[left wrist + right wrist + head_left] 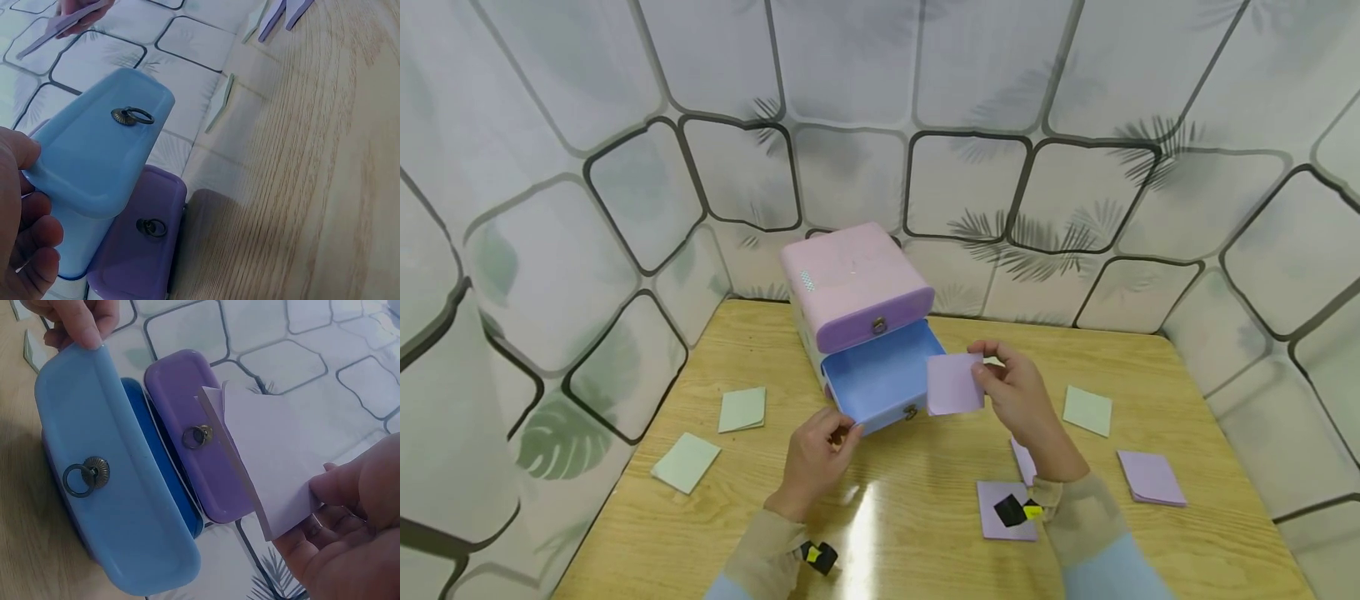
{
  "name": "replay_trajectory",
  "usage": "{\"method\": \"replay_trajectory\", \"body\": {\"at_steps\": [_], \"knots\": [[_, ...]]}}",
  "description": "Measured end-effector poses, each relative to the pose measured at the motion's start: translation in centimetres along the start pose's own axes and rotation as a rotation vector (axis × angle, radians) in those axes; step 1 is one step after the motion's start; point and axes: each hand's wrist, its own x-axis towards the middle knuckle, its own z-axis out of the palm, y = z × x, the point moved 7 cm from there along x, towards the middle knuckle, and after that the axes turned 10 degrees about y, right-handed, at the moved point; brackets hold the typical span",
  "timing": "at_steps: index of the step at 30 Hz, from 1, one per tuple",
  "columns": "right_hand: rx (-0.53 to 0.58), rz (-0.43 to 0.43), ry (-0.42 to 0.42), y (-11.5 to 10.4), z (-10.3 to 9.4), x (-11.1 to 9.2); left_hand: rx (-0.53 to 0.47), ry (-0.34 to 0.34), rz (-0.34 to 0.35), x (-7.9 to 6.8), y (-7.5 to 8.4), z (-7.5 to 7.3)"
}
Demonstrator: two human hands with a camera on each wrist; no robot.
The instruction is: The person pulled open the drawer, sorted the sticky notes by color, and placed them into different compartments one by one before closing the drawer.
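A small pink drawer cabinet [853, 279] stands at the back of the table, its blue drawer [880, 375] pulled out below a shut purple drawer [887, 321]. My left hand [815, 454] grips the front left corner of the blue drawer, thumb over the rim. The drawer front carries a brass ring pull [87, 477]. My right hand [1018, 392] pinches a square pad of light purple paper notes [953, 385] between thumb and fingers. The pad is held up near the drawer's right front corner; its sheets fan slightly apart at one edge in the right wrist view.
Two pale green note pads [687, 462] lie on the wooden table [925, 542] left of the cabinet. On the right lie a green pad [1087, 411] and several purple pads [1152, 478], one partly hidden by my right wrist. Patterned curtain-like walls [850, 67] enclose the table's back and sides.
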Motion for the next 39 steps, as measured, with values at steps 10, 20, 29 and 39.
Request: {"method": "replay_trajectory", "body": {"at_steps": [10,20,29,39], "knots": [[-0.07,-0.075,-0.023,-1.2,1.9,2.7,0.002,0.014,0.031,-0.1,0.1,0.0],[-0.267,-0.154,-0.079,-1.3,3.2,5.5,0.015,-0.001,0.018,-0.1,0.1,0.0],[-0.373,-0.158,-0.198,-0.4,5.2,6.8,0.012,0.019,0.053,-0.1,0.3,0.0],[-0.438,-0.175,-0.335,0.2,7.5,7.4,0.022,0.004,0.035,-0.1,0.2,0.1]]}}
